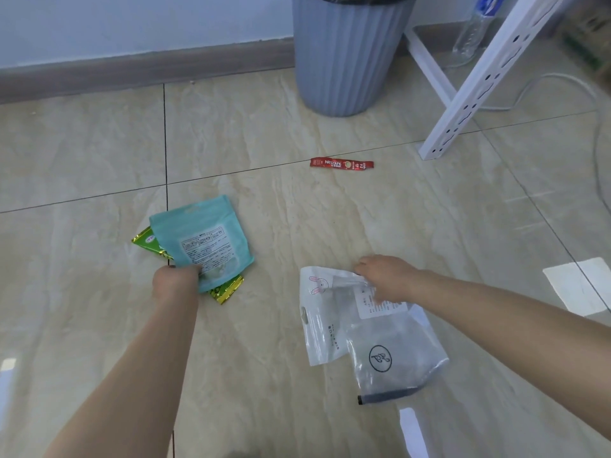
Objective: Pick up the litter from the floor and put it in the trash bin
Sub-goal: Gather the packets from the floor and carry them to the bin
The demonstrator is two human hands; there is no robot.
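My left hand (175, 280) grips the near edge of a teal pouch (201, 239), together with a green and gold wrapper (148, 241) that sticks out under it on both sides. My right hand (385, 276) rests on a white bag with a rabbit drawing (322, 312), fingers curled at its top edge. A clear zip bag with a round logo (393, 358) overlaps that white bag on the near side. A red coffee stick sachet (341, 163) lies alone on the tiles farther off. The grey ribbed trash bin (347, 54) stands by the wall beyond it.
A white perforated shelf frame (479, 77) stands right of the bin, with a clear plastic bottle (471, 34) behind it. A white cable (595, 104) loops on the floor at the far right. A brown baseboard (132, 71) runs along the wall.
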